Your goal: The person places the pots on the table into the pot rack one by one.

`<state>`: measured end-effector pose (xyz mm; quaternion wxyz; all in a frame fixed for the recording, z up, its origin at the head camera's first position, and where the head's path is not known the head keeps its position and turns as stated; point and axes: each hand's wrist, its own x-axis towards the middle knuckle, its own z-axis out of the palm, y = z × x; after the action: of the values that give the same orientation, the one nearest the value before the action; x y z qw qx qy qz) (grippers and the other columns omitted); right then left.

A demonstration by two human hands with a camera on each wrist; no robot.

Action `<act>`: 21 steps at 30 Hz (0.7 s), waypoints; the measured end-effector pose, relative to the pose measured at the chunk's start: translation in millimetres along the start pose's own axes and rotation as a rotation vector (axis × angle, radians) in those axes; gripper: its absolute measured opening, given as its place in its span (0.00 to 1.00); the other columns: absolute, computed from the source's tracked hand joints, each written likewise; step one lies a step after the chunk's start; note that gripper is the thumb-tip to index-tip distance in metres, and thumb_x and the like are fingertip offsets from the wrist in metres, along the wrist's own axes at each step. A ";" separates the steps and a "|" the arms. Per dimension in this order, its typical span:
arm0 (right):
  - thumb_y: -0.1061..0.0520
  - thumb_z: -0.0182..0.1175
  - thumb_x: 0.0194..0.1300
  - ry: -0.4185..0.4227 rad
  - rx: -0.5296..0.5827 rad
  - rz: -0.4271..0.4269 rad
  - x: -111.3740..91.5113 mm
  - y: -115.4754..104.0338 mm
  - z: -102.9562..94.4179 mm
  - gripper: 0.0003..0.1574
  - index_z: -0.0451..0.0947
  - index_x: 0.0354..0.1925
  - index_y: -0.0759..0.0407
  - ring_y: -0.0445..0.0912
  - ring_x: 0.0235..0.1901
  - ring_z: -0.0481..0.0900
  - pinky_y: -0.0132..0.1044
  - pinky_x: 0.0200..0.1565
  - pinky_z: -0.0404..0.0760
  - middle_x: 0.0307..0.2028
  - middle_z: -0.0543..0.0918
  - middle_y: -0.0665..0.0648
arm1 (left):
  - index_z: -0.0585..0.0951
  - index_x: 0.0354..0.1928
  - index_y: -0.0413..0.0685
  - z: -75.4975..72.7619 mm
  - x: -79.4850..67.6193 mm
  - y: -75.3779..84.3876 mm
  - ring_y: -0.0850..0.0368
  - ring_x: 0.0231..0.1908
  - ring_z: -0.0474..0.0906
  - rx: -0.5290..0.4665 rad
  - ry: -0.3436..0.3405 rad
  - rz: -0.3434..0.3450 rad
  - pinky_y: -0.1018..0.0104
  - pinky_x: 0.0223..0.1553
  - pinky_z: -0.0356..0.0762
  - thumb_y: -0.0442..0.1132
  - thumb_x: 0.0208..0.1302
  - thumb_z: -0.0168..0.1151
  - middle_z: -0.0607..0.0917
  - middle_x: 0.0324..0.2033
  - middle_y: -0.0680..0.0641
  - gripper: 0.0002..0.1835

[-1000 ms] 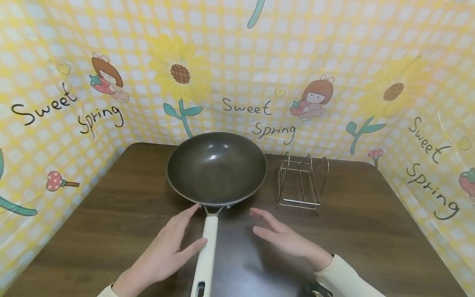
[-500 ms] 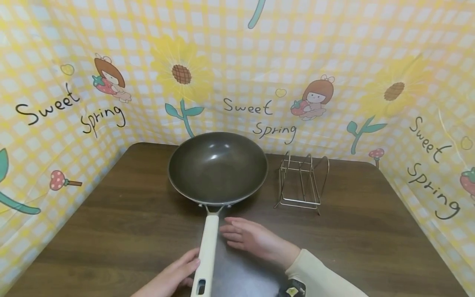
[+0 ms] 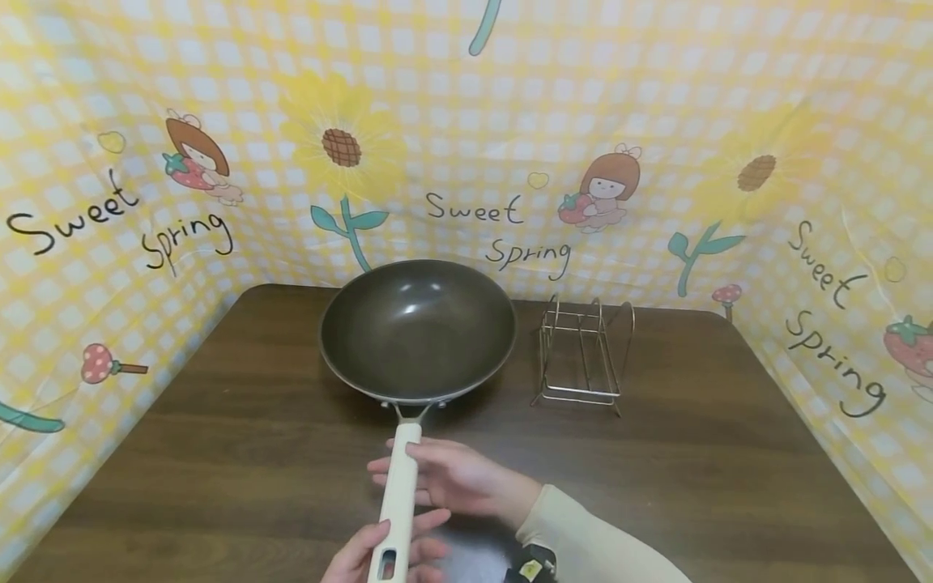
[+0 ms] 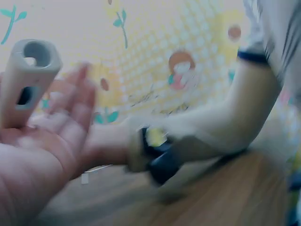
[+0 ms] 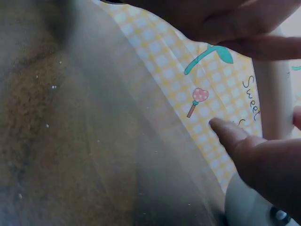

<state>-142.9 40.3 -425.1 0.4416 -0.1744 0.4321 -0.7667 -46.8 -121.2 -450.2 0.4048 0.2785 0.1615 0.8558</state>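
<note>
A dark-coated wok (image 3: 418, 332) with a long cream handle (image 3: 399, 494) stands on the table, its handle toward me. My left hand (image 3: 364, 555) lies at the handle's hanging-hole end. Its thumb is along the left side, and its loosely straight fingers come out underneath on the right. Farther up, my right hand (image 3: 466, 482) meets the handle from the right, thumb at its upper edge and fingers stretched beneath to the left. In the left wrist view, the handle end (image 4: 35, 61) stands over the open palm (image 4: 42, 141). The right wrist view shows an extended finger (image 5: 230, 134) beside the handle.
A wire rack (image 3: 583, 356) with upright loops stands right of the wok on the brown wooden table (image 3: 692, 453). Yellow checked cloth (image 3: 437, 97) surrounds the table's back and sides. A dark device (image 3: 530, 563) is strapped to the right wrist.
My right hand has moved left to the handle, its fingers now beneath it. My left hand has slid back toward the handle's end and reached underneath. The wok stays put; the head view shifts slightly.
</note>
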 end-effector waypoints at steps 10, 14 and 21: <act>0.61 0.43 0.76 -0.031 0.135 -0.028 13.5 -0.2 0.2 0.30 0.49 0.69 0.70 0.60 0.65 0.70 0.49 0.66 0.68 0.65 0.66 0.78 | 0.73 0.62 0.42 -12.3 8.6 -13.2 0.65 0.41 0.75 -0.474 -0.125 0.045 0.85 0.44 0.62 0.42 0.73 0.57 0.82 0.47 0.48 0.20; 0.63 0.42 0.75 -0.037 0.148 -0.044 12.6 -0.4 0.2 0.24 0.56 0.66 0.68 0.56 0.58 0.78 0.50 0.65 0.68 0.56 0.77 0.71 | 0.73 0.56 0.44 -7.7 18.1 -12.6 0.69 0.35 0.70 -0.513 -0.210 0.030 0.86 0.36 0.55 0.42 0.72 0.57 0.77 0.36 0.56 0.15; 0.65 0.40 0.73 -0.042 0.148 -0.043 13.2 -2.1 1.7 0.14 0.67 0.52 0.58 0.49 0.46 0.80 0.53 0.64 0.70 0.43 0.80 0.57 | 0.59 0.31 0.53 5.1 41.6 -8.9 0.69 0.19 0.54 -0.486 -0.419 0.002 0.86 0.23 0.50 0.43 0.72 0.55 0.59 0.21 0.58 0.16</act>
<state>-150.1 29.1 -423.9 0.4454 -0.1664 0.3611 -0.8022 -59.7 -82.9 -436.2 0.4831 0.3440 -0.1348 0.7938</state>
